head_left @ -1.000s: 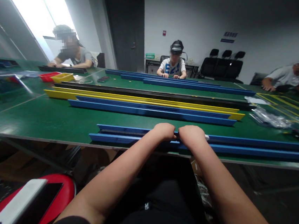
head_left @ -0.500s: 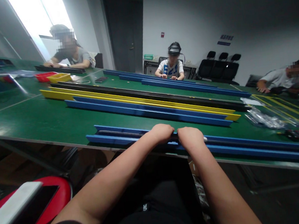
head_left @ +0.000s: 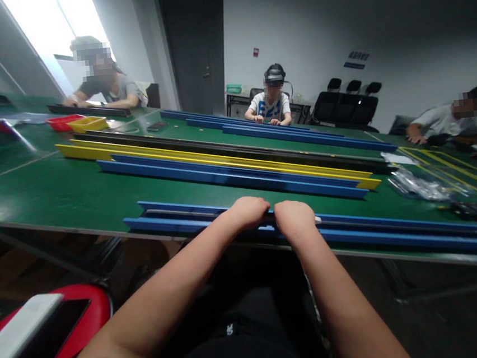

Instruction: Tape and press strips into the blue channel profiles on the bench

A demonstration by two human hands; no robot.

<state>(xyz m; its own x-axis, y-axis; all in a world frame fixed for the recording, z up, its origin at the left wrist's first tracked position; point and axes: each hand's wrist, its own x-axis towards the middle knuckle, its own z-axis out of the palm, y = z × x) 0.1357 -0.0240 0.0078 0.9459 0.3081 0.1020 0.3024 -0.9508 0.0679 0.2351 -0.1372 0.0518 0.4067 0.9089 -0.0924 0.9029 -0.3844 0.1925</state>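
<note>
Fingers of left hand and right hand curl above the near blue rail, passing beneath both; whether they pinch it, I cannot tell.

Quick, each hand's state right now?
Left hand: curled closed at the near blue channel; grip hidden.
Right hand: curled closed at the same channel; grip hidden.

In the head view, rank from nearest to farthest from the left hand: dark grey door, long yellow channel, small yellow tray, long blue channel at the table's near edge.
1. Long blue channel, right at the left hand.
2. Long yellow channel, farther ahead.
3. Small yellow tray, far left.
4. Dark grey door, at the back.
</note>
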